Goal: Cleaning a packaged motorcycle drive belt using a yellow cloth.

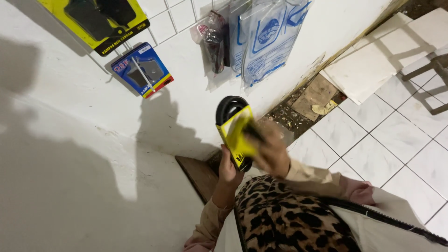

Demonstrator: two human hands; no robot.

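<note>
Both my hands on a belt in its sleeve, held up before the white wall.

My left hand [227, 169] grips the black belt [229, 108] and its yellow sleeve [237, 135] from below; my blurred right hand [269, 150] rests on the sleeve's side, fingers indistinct.

Open tiled floor [396, 140] lay free to the right, while hanging packets [266, 37] crowded the wall [70, 140] ahead.

Person's clothing, seen from above: long, pale pink-beige sleeves [322, 179] reaching to both wrists; a leopard-print fabric panel [284, 219], tan with black spots, across the front; a cream outer garment [392, 224] edged by a dark zipper line.
</note>
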